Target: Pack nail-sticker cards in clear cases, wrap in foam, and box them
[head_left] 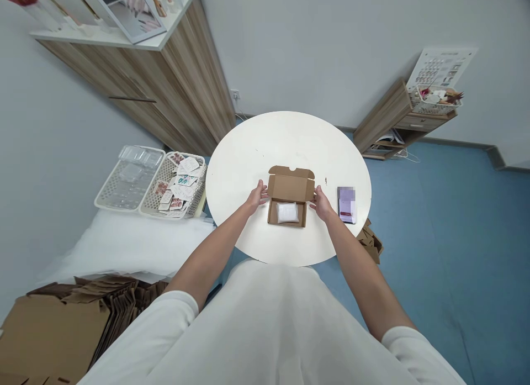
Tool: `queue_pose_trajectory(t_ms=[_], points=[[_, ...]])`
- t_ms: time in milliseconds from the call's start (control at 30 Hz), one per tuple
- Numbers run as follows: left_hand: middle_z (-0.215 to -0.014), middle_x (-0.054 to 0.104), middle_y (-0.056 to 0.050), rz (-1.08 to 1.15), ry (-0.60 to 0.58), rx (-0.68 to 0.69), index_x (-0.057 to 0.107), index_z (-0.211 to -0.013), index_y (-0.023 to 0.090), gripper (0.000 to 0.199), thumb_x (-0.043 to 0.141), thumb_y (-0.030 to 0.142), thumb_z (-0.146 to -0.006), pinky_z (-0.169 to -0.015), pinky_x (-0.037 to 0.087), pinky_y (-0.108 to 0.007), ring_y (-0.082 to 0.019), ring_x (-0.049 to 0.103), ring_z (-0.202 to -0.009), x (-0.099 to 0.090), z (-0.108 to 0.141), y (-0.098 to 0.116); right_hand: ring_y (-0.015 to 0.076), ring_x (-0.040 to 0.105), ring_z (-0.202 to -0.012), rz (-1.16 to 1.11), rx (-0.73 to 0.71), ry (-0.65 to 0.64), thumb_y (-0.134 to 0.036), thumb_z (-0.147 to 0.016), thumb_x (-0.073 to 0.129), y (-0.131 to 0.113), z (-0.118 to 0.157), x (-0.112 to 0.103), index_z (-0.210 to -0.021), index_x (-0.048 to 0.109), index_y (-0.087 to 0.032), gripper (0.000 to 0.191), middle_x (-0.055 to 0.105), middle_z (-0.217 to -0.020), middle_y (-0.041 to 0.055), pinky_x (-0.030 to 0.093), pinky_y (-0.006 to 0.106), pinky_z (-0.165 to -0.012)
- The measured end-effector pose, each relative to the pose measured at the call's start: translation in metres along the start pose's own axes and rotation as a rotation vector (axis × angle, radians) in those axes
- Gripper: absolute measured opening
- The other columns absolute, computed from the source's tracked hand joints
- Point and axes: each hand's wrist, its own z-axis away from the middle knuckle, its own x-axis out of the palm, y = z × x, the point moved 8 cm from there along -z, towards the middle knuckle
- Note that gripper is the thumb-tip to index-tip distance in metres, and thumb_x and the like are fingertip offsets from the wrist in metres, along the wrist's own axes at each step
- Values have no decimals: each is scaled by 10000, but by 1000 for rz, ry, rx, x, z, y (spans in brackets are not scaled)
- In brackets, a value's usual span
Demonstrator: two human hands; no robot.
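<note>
A small brown cardboard box (291, 187) stands on the white round table with its lid raised at the back. Inside it lies a white wrapped packet (287, 212). My left hand (257, 198) is at the left side of the box, fingers spread and pointing toward the lid's edge. On the opposite side, my right hand (322, 204) has its fingers apart close to the lid's right edge. Whether the fingertips touch the cardboard is hard to make out. Neither hand is wrapped around anything.
A purple-screened phone-like item (346, 205) lies on the table (290, 136) at right. Left of it stand white baskets with cards (184, 180) and clear plastic packs (132, 175). Flattened cardboard boxes (58, 330) are stacked lower left; more cardboard (370, 241) is beneath the table's right edge.
</note>
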Motion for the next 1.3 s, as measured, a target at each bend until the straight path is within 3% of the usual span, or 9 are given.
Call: queue_pose_trajectory(t_ms=[267,367,500,633,800,1000,1133,1300], points=[[-1337,423,-42,-55,-143,145,500,-1196,239,724,90,675,-788,-938,344,-399,-261,382,-1218,11,11,7,197,421,-1090,106,-134,-59,-693,-770,161,-11,13,4,-1171,501,-383,610,460,-1277,-53,316,380,-914],[-1319,446,-40,-87,-156,159,526,-1170,240,717,82,659,-794,-949,319,-413,-264,356,-1233,11,13,3,180,458,-976,159,-151,-21,-698,-762,181,-4,15,-2,-1174,505,-375,616,511,-1173,-23,368,346,-855],[-1311,453,-53,-50,-185,108,531,-1159,229,761,58,685,-774,-938,320,-427,-269,400,-1193,12,13,-3,160,512,-823,68,-155,-17,-709,-754,168,5,15,-6,-1164,510,-352,642,558,-942,8,425,302,-717],[-1312,446,-77,-28,-207,43,449,-1240,217,806,28,705,-755,-902,356,-396,-258,433,-1165,13,16,-6,163,544,-801,6,-140,-60,-701,-764,151,8,19,-5,-1176,499,-335,652,563,-853,11,431,283,-659],[-1291,450,-70,-39,-259,45,307,-1333,280,775,27,709,-752,-830,405,-339,-229,476,-1115,17,22,-3,169,564,-856,40,-110,-109,-680,-781,83,4,29,-2,-1219,474,-327,685,577,-898,11,435,288,-715],[-1243,485,-56,-82,-272,57,430,-1257,309,739,57,708,-759,-816,412,-337,-230,500,-1082,18,26,-2,195,566,-946,110,-50,-68,-672,-787,78,10,34,-7,-1258,439,-282,711,584,-990,34,435,314,-789],[-1283,467,-50,-35,-280,85,509,-1183,304,677,147,699,-770,-849,399,-364,-258,466,-1133,16,35,-5,202,542,-1018,143,-32,-138,-680,-785,92,16,43,-6,-1238,460,-302,695,563,-1113,34,403,344,-866],[-1271,489,-61,-143,-234,99,550,-1121,243,611,216,645,-805,-869,399,-349,-249,435,-1170,18,43,-14,217,517,-1053,174,-32,-220,-654,-794,243,17,59,2,-1212,499,-285,613,532,-1204,43,396,358,-894]])
